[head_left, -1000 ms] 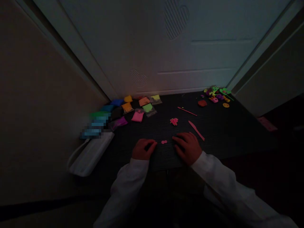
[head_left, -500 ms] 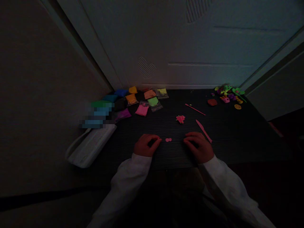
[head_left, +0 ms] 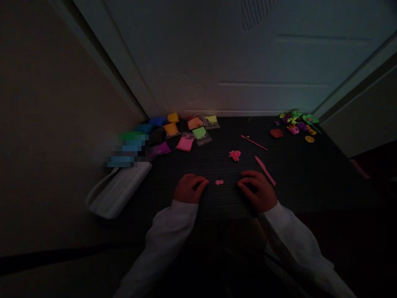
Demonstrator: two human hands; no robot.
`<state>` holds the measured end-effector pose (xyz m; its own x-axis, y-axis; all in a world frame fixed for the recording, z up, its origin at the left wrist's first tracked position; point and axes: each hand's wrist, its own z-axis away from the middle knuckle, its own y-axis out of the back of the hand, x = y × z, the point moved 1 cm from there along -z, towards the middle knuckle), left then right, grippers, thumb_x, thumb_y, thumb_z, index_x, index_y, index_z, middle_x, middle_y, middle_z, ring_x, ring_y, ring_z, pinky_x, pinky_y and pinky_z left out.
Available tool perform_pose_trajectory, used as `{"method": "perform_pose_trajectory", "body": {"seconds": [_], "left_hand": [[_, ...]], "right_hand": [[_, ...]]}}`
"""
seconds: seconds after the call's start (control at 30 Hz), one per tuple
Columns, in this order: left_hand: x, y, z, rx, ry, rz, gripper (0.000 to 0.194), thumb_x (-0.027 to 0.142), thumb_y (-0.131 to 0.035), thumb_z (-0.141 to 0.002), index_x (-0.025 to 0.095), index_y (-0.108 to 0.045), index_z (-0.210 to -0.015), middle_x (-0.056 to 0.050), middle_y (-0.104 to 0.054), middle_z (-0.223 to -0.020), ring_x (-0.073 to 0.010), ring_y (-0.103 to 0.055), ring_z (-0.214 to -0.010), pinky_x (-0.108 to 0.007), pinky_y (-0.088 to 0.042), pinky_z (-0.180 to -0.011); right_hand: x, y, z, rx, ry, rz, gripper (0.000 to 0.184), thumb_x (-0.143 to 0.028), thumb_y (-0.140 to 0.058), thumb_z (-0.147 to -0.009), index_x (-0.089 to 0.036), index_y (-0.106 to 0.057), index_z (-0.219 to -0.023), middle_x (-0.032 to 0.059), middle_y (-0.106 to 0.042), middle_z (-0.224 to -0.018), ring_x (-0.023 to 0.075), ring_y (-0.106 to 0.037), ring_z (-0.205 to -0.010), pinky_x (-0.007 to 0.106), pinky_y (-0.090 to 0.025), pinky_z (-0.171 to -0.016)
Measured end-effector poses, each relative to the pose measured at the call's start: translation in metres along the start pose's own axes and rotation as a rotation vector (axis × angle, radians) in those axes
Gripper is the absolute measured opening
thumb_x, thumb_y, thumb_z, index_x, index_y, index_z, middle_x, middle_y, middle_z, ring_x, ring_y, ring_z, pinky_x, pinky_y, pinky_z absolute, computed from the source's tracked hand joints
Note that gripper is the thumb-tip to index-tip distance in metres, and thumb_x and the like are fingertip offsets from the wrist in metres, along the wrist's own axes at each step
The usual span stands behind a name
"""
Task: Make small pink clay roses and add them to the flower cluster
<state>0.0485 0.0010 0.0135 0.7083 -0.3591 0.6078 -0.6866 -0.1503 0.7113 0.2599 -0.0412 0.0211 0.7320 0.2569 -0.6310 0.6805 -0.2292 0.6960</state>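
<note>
Two small flat pink clay discs (head_left: 219, 182) lie edge to edge on the dark table, between my hands. Just left of them rests my left hand (head_left: 190, 188), thumb and fingertips pinched together with nothing visible in them. My right hand (head_left: 258, 190) is on the other side, a little farther from the discs, also closed in a pinch that shows nothing held. Neither hand touches the discs. Beyond them is a pink clay cluster of little petals or beads (head_left: 235, 155). A pink plastic knife (head_left: 265, 170) lies by my right hand, and a thin pink modelling stick (head_left: 253, 142) farther back.
Bags of coloured clay (head_left: 185, 143) spread over the back left. A white power strip (head_left: 120, 192) lies at the left edge. Finished-looking clay flowers (head_left: 294, 120), a reddish-brown lump (head_left: 276, 133) and a yellow disc (head_left: 309, 139) sit at the back right. A white door (head_left: 263, 62) stands behind the table (head_left: 173, 174).
The whole view has shifted very slightly. Both hands keep their pinched pose beside the pink discs, and nothing has been picked up or let go.
</note>
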Motion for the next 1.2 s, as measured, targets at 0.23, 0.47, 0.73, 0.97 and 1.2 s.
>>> {"method": "perform_pose_trajectory", "body": {"seconds": [0.23, 0.47, 0.73, 0.97, 1.2], "left_hand": [[-0.002, -0.007, -0.005, 0.008, -0.084, -0.105, 0.017, 0.029, -0.049, -0.071, 0.019, -0.061, -0.079, -0.002, -0.063, -0.075, -0.0147, -0.051, -0.075, -0.028, -0.042, -0.071], [-0.004, -0.014, -0.016, -0.008, -0.107, -0.126, 0.017, 0.027, -0.047, -0.072, 0.019, -0.061, -0.078, -0.002, -0.063, -0.075, -0.0154, -0.05, -0.075, -0.029, -0.042, -0.07], [-0.006, -0.017, -0.019, 0.023, -0.093, -0.068, 0.009, 0.022, -0.054, -0.065, 0.021, -0.059, -0.073, 0.0, -0.062, -0.073, -0.0151, -0.051, -0.078, -0.029, -0.042, -0.073], [-0.007, -0.02, -0.02, 0.056, -0.026, -0.079, 0.025, 0.022, -0.053, -0.066, 0.02, -0.057, -0.091, 0.0, -0.061, -0.073, -0.0145, -0.051, -0.077, -0.028, -0.042, -0.071], [-0.004, -0.019, -0.019, 0.06, -0.041, -0.093, 0.013, 0.027, -0.052, -0.068, 0.02, -0.061, -0.074, -0.001, -0.061, -0.076, -0.0138, -0.053, -0.077, -0.026, -0.043, -0.07]], "right_hand": [[0.002, -0.001, 0.001, 0.018, -0.048, -0.033, 0.013, -0.027, -0.051, -0.071, -0.022, -0.059, -0.08, 0.0043, -0.052, -0.097, 0.0171, -0.048, -0.091, 0.035, -0.038, -0.082], [0.003, -0.001, 0.0, 0.067, -0.064, -0.072, 0.012, -0.027, -0.052, -0.07, -0.022, -0.059, -0.079, 0.0038, -0.052, -0.095, 0.0162, -0.048, -0.09, 0.033, -0.04, -0.081], [0.003, 0.0, 0.001, 0.04, -0.063, -0.072, 0.011, -0.026, -0.052, -0.07, -0.022, -0.059, -0.077, 0.0041, -0.051, -0.096, 0.0167, -0.047, -0.091, 0.034, -0.038, -0.082], [0.004, 0.0, 0.002, 0.047, -0.062, -0.095, 0.01, -0.026, -0.052, -0.07, -0.022, -0.058, -0.077, 0.0038, -0.051, -0.096, 0.0162, -0.047, -0.091, 0.033, -0.037, -0.083], [0.003, 0.0, 0.001, 0.042, -0.076, -0.11, 0.011, -0.027, -0.052, -0.07, -0.022, -0.058, -0.078, 0.0038, -0.051, -0.096, 0.0163, -0.047, -0.092, 0.034, -0.037, -0.083]]}}
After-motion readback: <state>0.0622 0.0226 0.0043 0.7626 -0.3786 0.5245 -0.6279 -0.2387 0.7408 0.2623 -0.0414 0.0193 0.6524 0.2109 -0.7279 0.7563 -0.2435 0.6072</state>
